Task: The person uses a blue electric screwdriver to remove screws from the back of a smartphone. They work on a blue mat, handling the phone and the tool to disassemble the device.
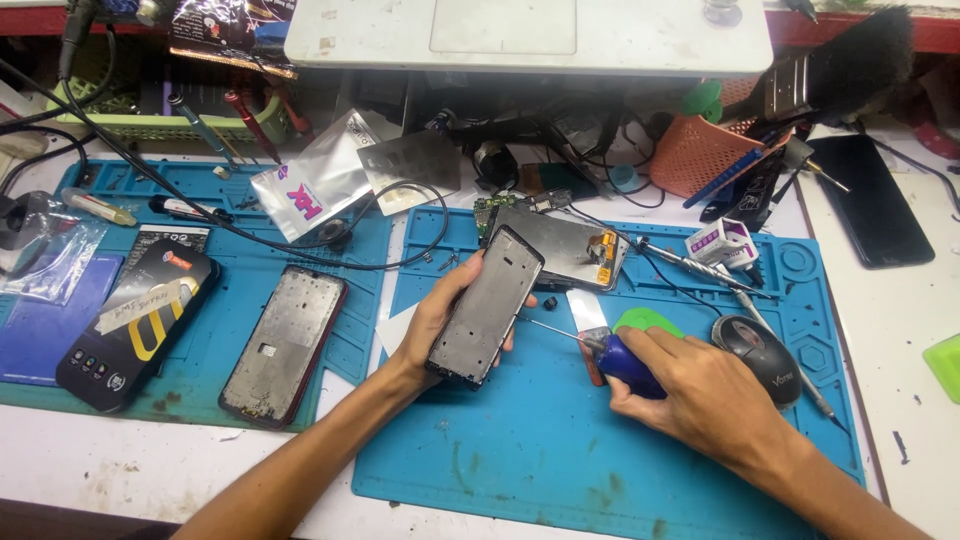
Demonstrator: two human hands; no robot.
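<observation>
- Phone frame (487,305): I am gripping it with my left hand (432,322), fingers clamped round its edges, tilted above the blue mat (520,440).
- Screwdriver (610,355): my right hand (700,390) is closing round its blue handle, tip touching the frame's right edge.
- Computer mouse (765,350): lying just right of my right hand.
- Second frame (285,345): lying flat, left.

One head-worn camera looks steeply down and forward over the counter (900,330), close above both forearms, taking in the blue mats (560,440) and the cluttered back edge.
</observation>
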